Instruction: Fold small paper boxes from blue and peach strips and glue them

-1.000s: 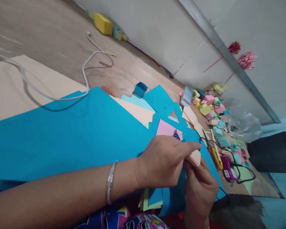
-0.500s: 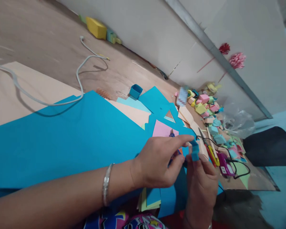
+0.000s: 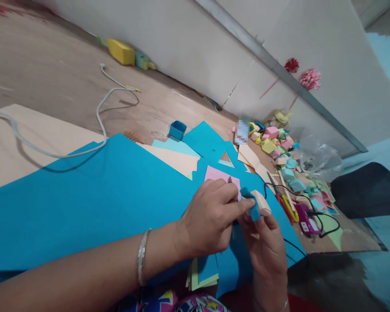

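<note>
My right hand (image 3: pixel 266 242) grips a small folded paper piece, one part peach (image 3: pixel 261 202) and one part blue (image 3: pixel 254 210). From the left, my left hand (image 3: pixel 208 214) reaches over with its index finger pressed on the blue part. Its other fingers are curled, and its thumb is hidden. Just above the left knuckles shows the dark tip of a tool (image 3: pixel 229 179); its body is hidden behind the hand. A pink paper sheet (image 3: pixel 211 173) lies under that tip, on large blue sheets (image 3: pixel 117 199).
Scissors (image 3: pixel 287 206) and a purple plug adapter (image 3: pixel 308 220) with black cable lie at right. Beyond are many small folded paper blocks (image 3: pixel 271 145) and a clear plastic bag (image 3: pixel 321 156). A blue paper box (image 3: pixel 177 129) stands behind the sheets. A white cable (image 3: pixel 99 112) crosses at left.
Both hands have moved slightly left with the paper piece, which is now tilted. My left index finger has come down from above the blue part onto it. The whole view has shifted a little.
</note>
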{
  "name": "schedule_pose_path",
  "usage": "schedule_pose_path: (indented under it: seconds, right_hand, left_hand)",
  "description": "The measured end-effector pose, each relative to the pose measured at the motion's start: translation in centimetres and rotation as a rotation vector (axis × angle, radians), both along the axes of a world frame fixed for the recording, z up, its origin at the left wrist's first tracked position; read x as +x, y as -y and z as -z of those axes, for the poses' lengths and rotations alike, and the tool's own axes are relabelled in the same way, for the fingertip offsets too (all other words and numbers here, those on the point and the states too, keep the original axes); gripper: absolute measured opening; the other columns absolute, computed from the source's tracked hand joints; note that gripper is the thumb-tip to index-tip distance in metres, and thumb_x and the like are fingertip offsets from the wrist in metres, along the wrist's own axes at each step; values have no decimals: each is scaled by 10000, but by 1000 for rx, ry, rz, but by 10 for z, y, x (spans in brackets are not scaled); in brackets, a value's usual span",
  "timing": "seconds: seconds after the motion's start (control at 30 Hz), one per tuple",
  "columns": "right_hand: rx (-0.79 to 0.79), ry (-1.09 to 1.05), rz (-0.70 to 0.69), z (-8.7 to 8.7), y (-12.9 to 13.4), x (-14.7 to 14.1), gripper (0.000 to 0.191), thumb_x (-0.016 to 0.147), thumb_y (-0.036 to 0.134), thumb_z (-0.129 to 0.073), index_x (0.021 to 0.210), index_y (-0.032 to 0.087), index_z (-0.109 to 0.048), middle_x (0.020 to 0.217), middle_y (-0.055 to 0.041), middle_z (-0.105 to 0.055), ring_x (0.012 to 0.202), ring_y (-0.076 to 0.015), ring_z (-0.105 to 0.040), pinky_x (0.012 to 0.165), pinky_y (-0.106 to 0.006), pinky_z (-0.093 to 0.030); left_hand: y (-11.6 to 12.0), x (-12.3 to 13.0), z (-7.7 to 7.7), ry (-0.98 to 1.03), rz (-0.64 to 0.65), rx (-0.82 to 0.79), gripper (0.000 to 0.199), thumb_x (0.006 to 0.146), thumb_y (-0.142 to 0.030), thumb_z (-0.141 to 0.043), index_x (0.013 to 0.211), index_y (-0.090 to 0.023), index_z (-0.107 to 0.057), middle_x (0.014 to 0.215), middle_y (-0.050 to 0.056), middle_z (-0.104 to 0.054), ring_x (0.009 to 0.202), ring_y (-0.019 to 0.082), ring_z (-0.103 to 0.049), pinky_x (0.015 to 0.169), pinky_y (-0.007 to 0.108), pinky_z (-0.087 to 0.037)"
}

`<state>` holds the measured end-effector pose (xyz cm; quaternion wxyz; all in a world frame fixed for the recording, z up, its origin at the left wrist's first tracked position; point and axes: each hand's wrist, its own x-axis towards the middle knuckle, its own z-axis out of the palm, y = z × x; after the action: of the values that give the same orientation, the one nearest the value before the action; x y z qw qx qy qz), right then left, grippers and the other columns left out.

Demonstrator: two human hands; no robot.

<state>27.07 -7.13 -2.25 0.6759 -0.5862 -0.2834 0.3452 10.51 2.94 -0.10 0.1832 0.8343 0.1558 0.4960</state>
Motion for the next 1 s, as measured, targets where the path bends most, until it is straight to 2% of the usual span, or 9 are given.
schedule_pose_path:
  seconds: [0.17,0.33,0.47,0.57,0.63,0.7,0.8,0.87,1.0]
  right_hand:
    - [17,17,6,-4,-3,1,202,691,351,-858,834,242,-768,838,-29,-748,773,-186,-707,696,-314,-572]
    - [81,243,-21,-13,-4,5,124,744,360,-818,810,267,-772,795,-18,-756,743,-181,-697,656,-315,-571]
    - [70,621,-62,-36,-12,12,79,777,295,-785,834,241,-798,904,-67,-771,827,-225,-716,704,-351,-586]
    - [222,1001,-43,-55,-29,23,161,767,207,-780,908,282,-803,956,-47,-771,901,-240,-715,789,-379,-574]
    - [287,1227,-146,-65,-48,29,153,784,181,-757,894,279,-797,953,-40,-770,878,-223,-719,794,-366,-565]
    - [275,1332,-342,-69,-72,30,108,842,210,-695,866,261,-788,935,-48,-771,860,-211,-716,769,-354,-561]
    - [323,1398,-501,-66,-108,17,160,887,268,-636,806,256,-774,848,-42,-766,803,-196,-699,733,-342,-548]
    - [342,1465,-595,-60,-128,3,215,914,275,-594,793,255,-771,810,-38,-766,775,-191,-681,737,-341,-521]
    - [320,1632,-650,-48,-155,-24,225,935,273,-566,831,227,-761,774,-48,-745,730,-185,-639,682,-318,-422]
  left_hand:
    - [1,2,2,46,136,-108,369,872,-96,-468,1189,-153,-649,805,57,-590,738,172,-505,632,312,-398]
    - [0,4,1,124,214,-164,400,846,-62,-467,1185,-147,-662,795,51,-585,729,164,-524,625,303,-437]
    - [-4,2,-4,262,91,-304,349,762,1,-457,954,-146,-709,775,41,-566,751,154,-547,626,283,-450]
    - [-6,0,-5,314,-43,-416,287,700,27,-422,766,-152,-636,756,29,-568,705,131,-537,601,262,-442]
    - [-6,-1,-3,288,7,-322,252,687,9,-427,731,-167,-602,760,28,-582,708,131,-541,611,267,-450]
    - [-3,-2,0,155,171,-48,183,705,-58,-472,729,-187,-599,767,27,-597,718,147,-538,635,299,-452]
    - [1,-1,7,-103,393,342,51,735,-210,-558,730,-206,-608,750,18,-601,670,161,-499,608,333,-413]
    - [2,0,10,-191,435,395,73,724,-233,-566,751,-204,-628,723,13,-593,647,160,-488,578,334,-389]
    - [1,3,12,-217,395,315,162,723,-197,-509,783,-200,-660,682,7,-592,623,160,-485,555,330,-372]
